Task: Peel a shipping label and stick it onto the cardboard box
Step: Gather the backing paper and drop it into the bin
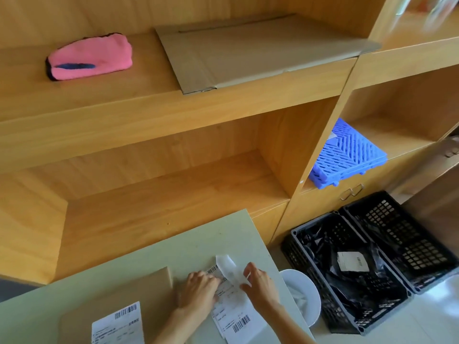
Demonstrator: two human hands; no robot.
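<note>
head view, bottom edge of the frame: a pale green worktop [154, 254] carries a flat cardboard box [119, 291] at lower left, with one printed label [118, 324] already lying on its face. just right of the box, a shipping label [233, 311] lies on the worktop. the left hand [198, 291] presses flat on the label, fingers pressed together, nothing pinched. the right hand [258, 281] has its grip pinching a curled white strip [229, 269] lifted from the label's upper edge; whether the strip is backing or label cannot be told. right of the worktop, on the floor: a white bin [305, 294], then two black baskets [372, 259] holding dark bags. beyond, a wooden shelf unit [173, 108] fills the frame. a blue slatted plastic panel [347, 157] sits at centre right. upper shelf: a pink cloth [92, 57] at upper left and flattened cardboard [248, 50] at upper centre.
</note>
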